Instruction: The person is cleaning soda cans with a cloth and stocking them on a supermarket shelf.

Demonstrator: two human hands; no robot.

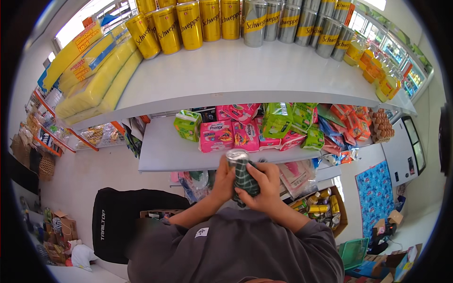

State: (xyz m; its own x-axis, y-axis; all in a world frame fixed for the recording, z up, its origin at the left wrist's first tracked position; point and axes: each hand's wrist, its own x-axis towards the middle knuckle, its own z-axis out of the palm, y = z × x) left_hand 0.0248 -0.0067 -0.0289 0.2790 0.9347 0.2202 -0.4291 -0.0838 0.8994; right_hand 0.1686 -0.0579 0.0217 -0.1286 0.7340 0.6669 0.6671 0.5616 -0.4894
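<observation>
A drinks can (237, 155) stands upright between my hands in front of my chest, its silver lid facing up. My left hand (223, 181) grips the can's left side. A dark green checked cloth (246, 179) lies against the can's right side and hides most of its body. My right hand (264, 183) holds this cloth, pressing it to the can. Ahead, gold Schweppes cans (190, 26) and silver Schweppes cans (254, 24) line the back of the upper white shelf (226, 69).
Yellow packs (102, 76) fill the shelf's left end; small bottles (387, 86) stand at its right. Below are pink Protex packs (216, 136), green packs (277, 120) and an egg tray (382, 125). A cardboard box of cans (339, 230) is low right, a black bag (116, 226) left.
</observation>
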